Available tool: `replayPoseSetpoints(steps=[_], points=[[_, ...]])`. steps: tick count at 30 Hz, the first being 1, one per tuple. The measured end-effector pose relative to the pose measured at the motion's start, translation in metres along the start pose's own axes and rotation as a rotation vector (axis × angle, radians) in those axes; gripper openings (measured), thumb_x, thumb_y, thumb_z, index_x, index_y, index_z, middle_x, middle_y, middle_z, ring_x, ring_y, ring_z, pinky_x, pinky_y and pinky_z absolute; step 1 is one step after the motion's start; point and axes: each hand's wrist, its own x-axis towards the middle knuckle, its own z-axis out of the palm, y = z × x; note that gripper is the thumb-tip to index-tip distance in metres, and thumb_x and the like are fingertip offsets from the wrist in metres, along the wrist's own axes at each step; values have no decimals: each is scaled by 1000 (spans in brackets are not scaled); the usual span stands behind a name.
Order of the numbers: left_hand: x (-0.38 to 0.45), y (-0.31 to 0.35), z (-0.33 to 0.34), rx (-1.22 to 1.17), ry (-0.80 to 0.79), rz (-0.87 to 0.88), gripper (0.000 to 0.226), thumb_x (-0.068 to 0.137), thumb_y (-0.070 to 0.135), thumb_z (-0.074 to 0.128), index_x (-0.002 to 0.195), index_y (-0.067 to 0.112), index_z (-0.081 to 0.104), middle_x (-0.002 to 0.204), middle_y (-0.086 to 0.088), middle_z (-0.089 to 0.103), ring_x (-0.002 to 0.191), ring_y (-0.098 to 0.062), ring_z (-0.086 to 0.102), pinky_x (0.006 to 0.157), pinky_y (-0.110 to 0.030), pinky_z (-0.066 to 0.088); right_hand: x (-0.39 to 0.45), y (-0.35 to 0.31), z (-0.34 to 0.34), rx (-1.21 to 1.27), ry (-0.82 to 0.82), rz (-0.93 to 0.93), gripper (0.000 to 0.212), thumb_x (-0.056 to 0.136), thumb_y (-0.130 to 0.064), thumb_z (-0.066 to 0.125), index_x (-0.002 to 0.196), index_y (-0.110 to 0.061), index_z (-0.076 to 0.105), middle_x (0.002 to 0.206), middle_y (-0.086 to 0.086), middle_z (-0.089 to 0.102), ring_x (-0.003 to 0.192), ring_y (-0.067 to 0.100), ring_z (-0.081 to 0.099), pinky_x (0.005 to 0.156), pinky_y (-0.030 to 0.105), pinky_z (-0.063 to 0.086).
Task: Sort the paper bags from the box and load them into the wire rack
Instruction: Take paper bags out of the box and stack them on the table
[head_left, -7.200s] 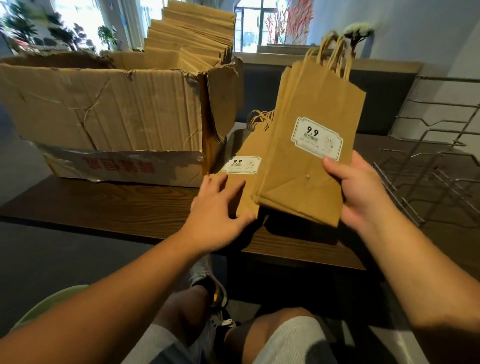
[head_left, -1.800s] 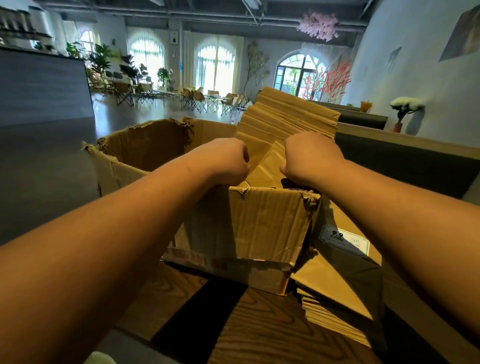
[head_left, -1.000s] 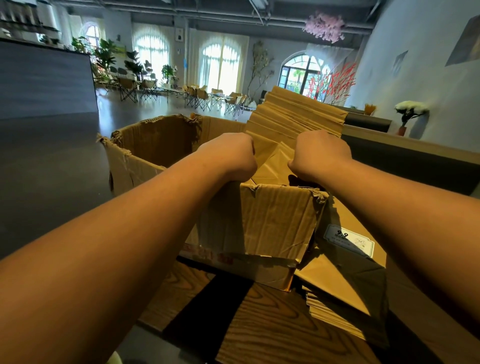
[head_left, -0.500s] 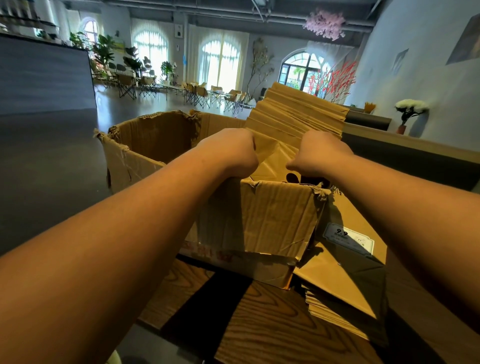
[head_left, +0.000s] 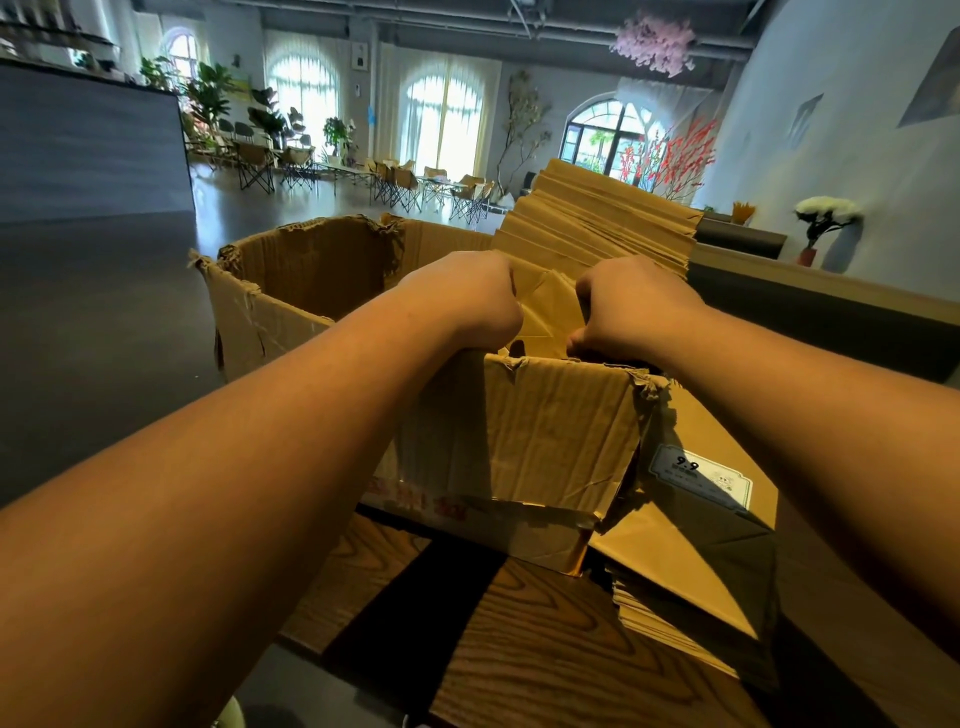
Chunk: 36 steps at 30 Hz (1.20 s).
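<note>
A torn cardboard box (head_left: 519, 431) stands on the dark wooden table (head_left: 519, 665). Flat brown paper bags (head_left: 597, 223) stand packed on end in its right half, rising above the rim. My left hand (head_left: 462, 301) and my right hand (head_left: 628, 312) both reach over the near rim, fingers curled down into the front bags (head_left: 548, 317) and gripping them. The fingertips are hidden inside the box. A stack of brown bags with a white "9.9" label (head_left: 696, 519) lies flat on the table, right of the box. The wire rack is out of view.
The box's left half (head_left: 311, 265) looks hollow, with ragged edges. A low dark partition with a wooden top (head_left: 831, 306) runs behind on the right. Chairs, plants and arched windows fill the far room.
Since seven seconds ago, both hands left the labelled bags on the table and went into the box. Over the last second they stay gripping the front bags, barely shifting.
</note>
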Motion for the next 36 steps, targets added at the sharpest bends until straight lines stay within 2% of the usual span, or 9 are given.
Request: replayPoseSetpoints(steps=[4, 8, 13, 16, 19, 22, 24, 31, 36], points=[[1, 0, 1, -1, -9, -2, 24, 97, 23, 57, 117, 15, 66, 115, -6, 67, 104, -24, 63, 89, -38, 53, 1, -1, 0, 39, 7, 22, 31, 82, -39, 80, 98, -17, 64, 83, -1, 59, 80, 17, 59, 67, 28, 53], [3, -1, 2, 8, -11, -7, 23, 96, 23, 57, 116, 15, 67, 114, -6, 68, 102, -24, 64, 90, -39, 55, 4, 0, 2, 117, -4, 37, 36, 82, -40, 80, 106, -17, 67, 87, -2, 60, 77, 13, 55, 55, 22, 40], [5, -1, 3, 8, 4, -4, 23, 97, 24, 57, 116, 16, 67, 112, -5, 67, 100, -23, 63, 87, -38, 54, 7, 3, 1, 215, -34, 37, 43, 82, -41, 79, 114, -16, 66, 100, 1, 65, 86, 16, 57, 56, 23, 38], [6, -2, 3, 8, -2, -3, 24, 97, 24, 57, 117, 15, 67, 113, -5, 67, 101, -23, 62, 83, -34, 51, 7, 3, 1, 249, -46, 25, 38, 81, -42, 79, 108, -17, 66, 99, 1, 66, 83, 14, 56, 57, 24, 39], [7, -2, 4, -1, -5, 4, 24, 98, 25, 57, 117, 15, 67, 114, -5, 67, 102, -23, 62, 80, -32, 48, 5, 0, 0, 238, -27, 34, 40, 82, -42, 78, 111, -17, 66, 96, -1, 63, 78, 12, 53, 55, 22, 37], [6, -2, 4, -3, -4, 2, 24, 99, 26, 56, 118, 16, 67, 113, -5, 67, 102, -23, 62, 83, -33, 50, 5, -2, 0, 224, -13, 59, 41, 84, -40, 77, 115, -15, 66, 87, -3, 57, 71, 7, 47, 53, 21, 35], [6, -3, 4, 7, 2, -2, 25, 98, 26, 56, 119, 16, 66, 113, -5, 66, 101, -23, 63, 88, -37, 53, 5, -2, 0, 236, 5, 92, 40, 85, -37, 77, 116, -15, 66, 86, -3, 57, 72, 10, 50, 52, 21, 35], [10, -3, 4, 24, -8, 4, 26, 97, 24, 57, 120, 15, 65, 117, -6, 66, 105, -24, 62, 86, -35, 50, 13, -2, -7, 156, -162, 181, 37, 86, -37, 75, 106, -7, 65, 88, 6, 62, 75, 17, 56, 67, 29, 49], [10, -4, 5, 25, -6, 4, 25, 97, 25, 57, 118, 15, 66, 116, -6, 67, 104, -24, 63, 88, -37, 53, 13, -7, -14, 201, -240, 213, 31, 88, -38, 74, 91, -10, 60, 85, 7, 60, 73, 19, 55, 57, 27, 42]])
